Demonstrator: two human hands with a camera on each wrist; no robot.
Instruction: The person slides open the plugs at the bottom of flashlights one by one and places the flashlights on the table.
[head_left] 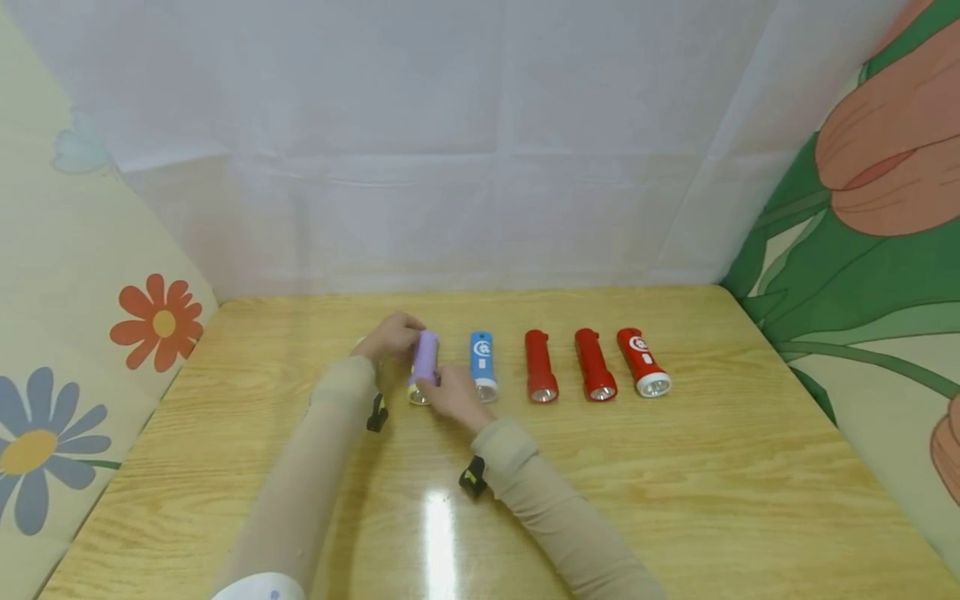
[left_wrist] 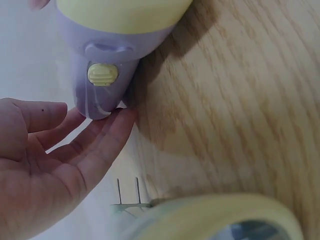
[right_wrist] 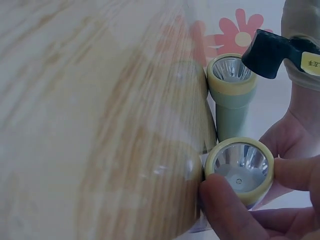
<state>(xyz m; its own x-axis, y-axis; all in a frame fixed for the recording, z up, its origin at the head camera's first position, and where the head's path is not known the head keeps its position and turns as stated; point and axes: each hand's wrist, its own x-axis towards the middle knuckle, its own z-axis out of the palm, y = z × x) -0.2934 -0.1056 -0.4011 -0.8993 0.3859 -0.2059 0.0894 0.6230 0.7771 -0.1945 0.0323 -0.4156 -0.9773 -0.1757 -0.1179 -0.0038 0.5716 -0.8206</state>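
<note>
A purple flashlight (head_left: 425,354) with a pale yellow head lies on the table, its lens toward the near edge. My right hand (head_left: 456,393) pinches it at the yellow head rim (right_wrist: 268,182), thumb and finger on opposite sides. At the tail end, my left hand (left_wrist: 55,160) touches it with the fingertips, the thumb held off to the side. A yellow slide switch (left_wrist: 102,74) shows on the purple body. Beside it stretches a green flashlight (right_wrist: 231,120) with a yellow rim, mostly hidden by my left wrist in the head view. Two metal prongs (left_wrist: 137,190) stick out from its tail.
Right of my hands, a blue flashlight (head_left: 482,358), two plain red flashlights (head_left: 540,362) and a red one with a white head (head_left: 641,358) lie in a row. A white cloth (head_left: 465,217) hangs behind the wooden table (head_left: 675,483). Flowered panels flank both sides.
</note>
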